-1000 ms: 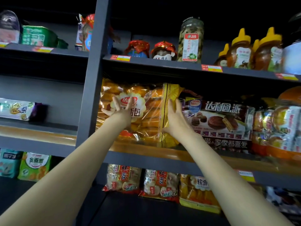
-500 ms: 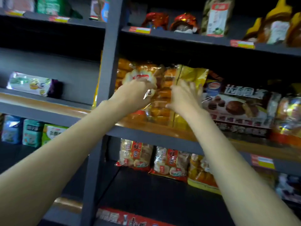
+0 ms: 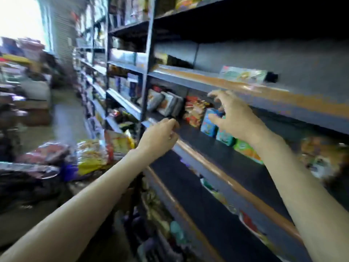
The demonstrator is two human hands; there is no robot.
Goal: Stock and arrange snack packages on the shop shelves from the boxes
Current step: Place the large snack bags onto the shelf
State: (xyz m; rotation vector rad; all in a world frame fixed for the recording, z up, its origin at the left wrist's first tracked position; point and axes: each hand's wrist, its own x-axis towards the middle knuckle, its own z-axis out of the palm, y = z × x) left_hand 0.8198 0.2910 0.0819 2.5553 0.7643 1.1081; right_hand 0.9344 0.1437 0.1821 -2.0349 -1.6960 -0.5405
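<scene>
1. Head view, hands: both bare forearms reach up and forward from the bottom corners toward the dark metal shelves [image 3: 217, 148].
2. The left hand [image 3: 160, 137] hangs in front of the shelf edge, knuckles up, fingers loosely curled downward; it holds nothing that can be seen, though blur hides the fingertips.
3. The right hand [image 3: 232, 118] is higher and further in, fingers spread wide and slightly bent, thumb stretched left. It hovers in front of the blue packs [image 3: 206, 123]; whether it touches them cannot be told.
4. Snack packages on that shelf: grey pillow-shaped bags [image 3: 168, 104] lean at the left, then a crinkly red and orange bag [image 3: 194, 112], then the boxy blue packs, a teal pack [image 3: 224, 138] and a green and orange pack [image 3: 245, 150] running right in a row.
5. The shelf above carries one flat pale packet [image 3: 243, 76] lying alone near its front edge.
6. Shelves: flat dark boards on thin upright posts, each front lip a blue-grey strip with a glossy brown band [image 3: 236, 184] along it. Lower shelves hold more wrapped goods, too blurred to name.
7. Left of the shelves, a heap of shiny plastic bags [image 3: 90, 156], yellow, red and purple, lies low in the aisle.
8. Beyond it, further shelf units recede toward a bright opening [image 3: 20, 16]; everything there is smeared by motion blur.
</scene>
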